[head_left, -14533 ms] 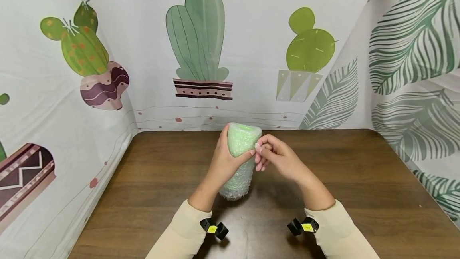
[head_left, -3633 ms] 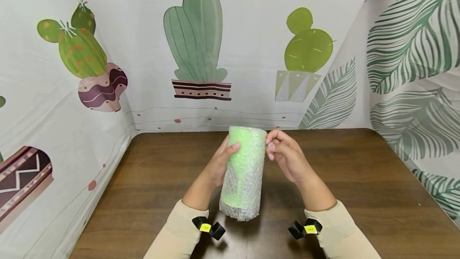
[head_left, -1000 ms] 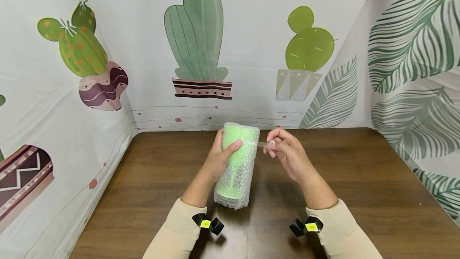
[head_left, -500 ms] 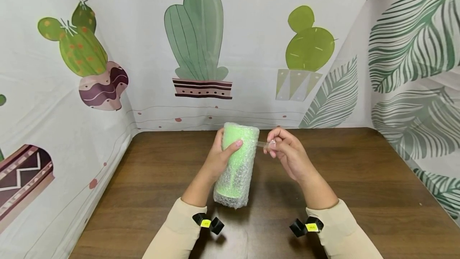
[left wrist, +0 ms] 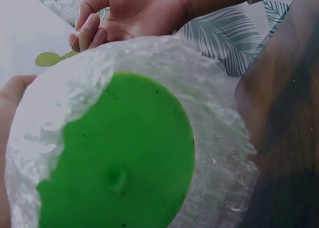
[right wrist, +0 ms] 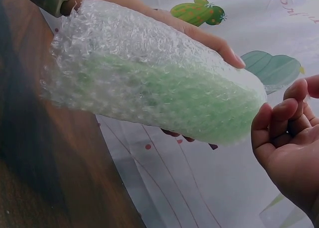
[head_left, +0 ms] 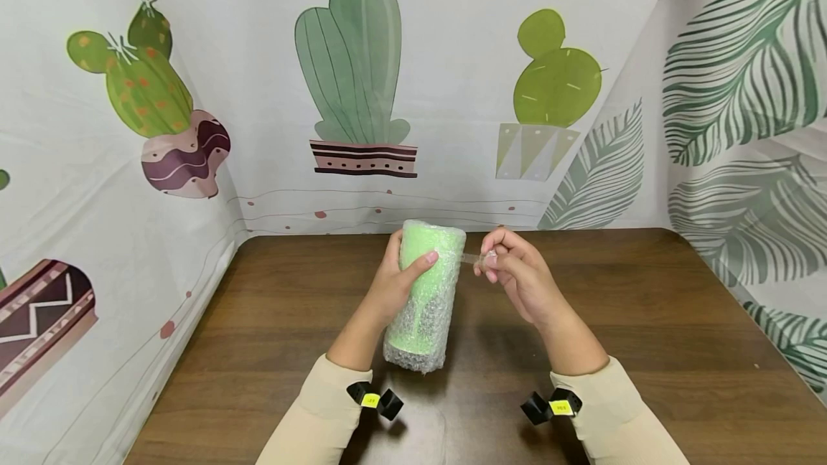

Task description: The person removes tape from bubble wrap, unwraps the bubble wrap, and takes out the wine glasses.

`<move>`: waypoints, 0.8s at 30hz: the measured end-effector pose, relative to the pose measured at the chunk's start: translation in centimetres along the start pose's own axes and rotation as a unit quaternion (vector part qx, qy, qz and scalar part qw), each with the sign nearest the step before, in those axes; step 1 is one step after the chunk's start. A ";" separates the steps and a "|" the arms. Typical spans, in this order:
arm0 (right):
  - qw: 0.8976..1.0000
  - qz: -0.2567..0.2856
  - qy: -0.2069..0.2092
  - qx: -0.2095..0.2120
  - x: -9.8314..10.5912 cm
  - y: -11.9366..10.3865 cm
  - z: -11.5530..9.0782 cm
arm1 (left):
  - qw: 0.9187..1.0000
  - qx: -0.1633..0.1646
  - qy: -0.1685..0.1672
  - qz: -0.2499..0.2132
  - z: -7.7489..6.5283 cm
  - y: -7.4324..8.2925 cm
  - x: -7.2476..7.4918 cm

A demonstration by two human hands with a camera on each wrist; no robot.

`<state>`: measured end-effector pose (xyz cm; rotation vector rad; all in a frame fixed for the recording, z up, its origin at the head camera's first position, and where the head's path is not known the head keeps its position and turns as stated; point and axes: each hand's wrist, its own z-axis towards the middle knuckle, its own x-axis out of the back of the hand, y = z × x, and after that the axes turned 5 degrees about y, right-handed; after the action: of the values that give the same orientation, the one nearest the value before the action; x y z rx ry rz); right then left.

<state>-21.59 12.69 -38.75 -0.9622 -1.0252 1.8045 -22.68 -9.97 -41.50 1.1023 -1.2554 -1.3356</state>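
Observation:
My left hand (head_left: 388, 285) grips a green cylinder wrapped in bubble wrap (head_left: 428, 296), its thumb across the front. The bundle leans slightly, held above the table. To its right, my right hand (head_left: 518, 275) pinches the end of a narrow strip of clear tape (head_left: 469, 259) stretched from the bundle's upper side. A flat green round end (left wrist: 134, 143) with a small dimple shows in the left wrist view, partly covered by the wrap. Seen from the right wrist, the crinkled bubble wrap (right wrist: 124, 34) juts past the cylinder at one end. What the cylinder is, I cannot tell.
A brown wooden table (head_left: 271, 350) lies beneath both hands. White cloth with printed cacti and leaves (head_left: 452, 77) hangs behind and along the sides. Black wrist cameras sit at both cream cuffs (head_left: 339, 386).
Over the earlier frames the right hand drew away from the bundle, and a tape strip came into view between them. The bundle moved slightly left and tilted. The last second shows hardly any movement.

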 end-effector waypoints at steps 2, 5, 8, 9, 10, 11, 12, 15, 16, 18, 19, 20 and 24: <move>1.000 0.001 0.000 -0.001 0.0 0.0 0.0 | 1.000 0.001 0.001 0.001 0.0 0.0 0.0; 1.000 0.002 -0.002 0.001 0.0 0.0 0.0 | 1.000 0.003 0.003 0.003 0.0 -0.1 0.0; 1.000 0.004 -0.002 0.002 -0.1 0.0 0.0 | 1.000 0.006 0.005 0.002 0.1 -0.1 0.0; 1.000 0.005 -0.002 0.002 -0.1 0.0 0.0 | 1.000 0.008 0.007 0.004 0.1 -0.2 0.0; 1.000 0.006 -0.001 0.002 -0.1 -0.1 0.0 | 1.000 0.012 0.010 0.008 0.2 -0.2 0.0; 1.000 0.007 0.000 0.002 -0.1 -0.1 0.0 | 1.000 0.015 0.012 0.012 0.2 -0.2 0.0; 1.000 0.008 0.001 0.001 -0.1 -0.1 0.0 | 1.000 0.018 0.014 0.015 0.2 -0.2 0.0; 1.000 0.008 0.001 0.003 0.0 -0.2 0.0 | 0.999 0.027 0.022 0.028 0.2 -0.2 0.0; 1.000 0.008 0.001 0.003 0.0 -0.2 0.0 | 0.999 0.029 0.023 0.030 0.2 -0.2 0.0; 1.000 0.009 0.000 0.005 0.0 -0.2 0.0 | 0.999 0.029 0.025 0.030 0.2 -0.2 -0.1; 1.000 0.010 -0.001 0.006 0.0 -0.2 0.0 | 0.999 0.029 0.027 0.031 0.2 -0.2 -0.1; 1.000 0.011 -0.002 0.006 0.0 -0.2 0.0 | 0.999 0.029 0.027 0.032 0.2 -0.2 -0.1; 1.000 0.012 -0.004 0.007 -0.1 -0.2 0.0 | 0.998 0.031 0.030 0.037 0.3 -0.3 0.0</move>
<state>-21.53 12.69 -38.57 -0.9630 -1.0082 1.8345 -22.94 -9.90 -41.75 1.1213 -1.2881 -1.2067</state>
